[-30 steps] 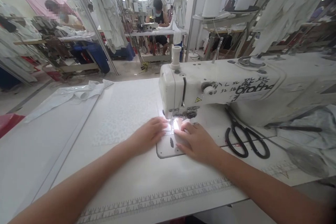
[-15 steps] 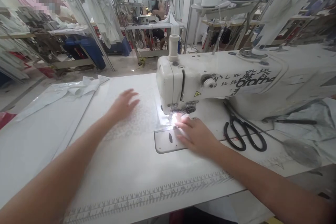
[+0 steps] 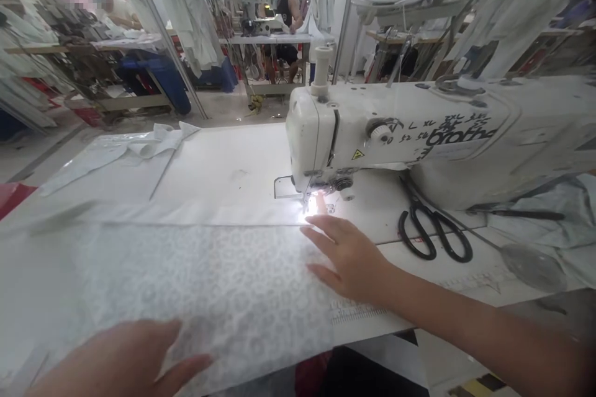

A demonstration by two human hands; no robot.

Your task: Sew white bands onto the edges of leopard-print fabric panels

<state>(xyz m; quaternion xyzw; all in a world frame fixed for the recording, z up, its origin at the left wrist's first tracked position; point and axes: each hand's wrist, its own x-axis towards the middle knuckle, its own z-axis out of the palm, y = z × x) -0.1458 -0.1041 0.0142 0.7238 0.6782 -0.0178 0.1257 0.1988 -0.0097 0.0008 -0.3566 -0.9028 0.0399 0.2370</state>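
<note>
A white patterned fabric panel (image 3: 200,285) lies spread across the near part of the sewing table. My right hand (image 3: 347,254) rests flat on its right edge with fingers stretched out, just in front of the lit needle area (image 3: 311,206) of the white sewing machine (image 3: 410,136). My left hand (image 3: 125,363) lies low at the near edge on the fabric, fingers extended and apart. Neither hand holds anything.
Black scissors (image 3: 433,226) lie on the table right of the needle. A crumpled white cloth strip (image 3: 135,146) sits at the far left of the table (image 3: 223,161). Grey fabric (image 3: 549,211) lies at the right. Other people work at stations behind.
The fabric has been pulled toward me and now covers the near table. My left hand moved from the far middle to the near edge. My right hand slid slightly toward me.
</note>
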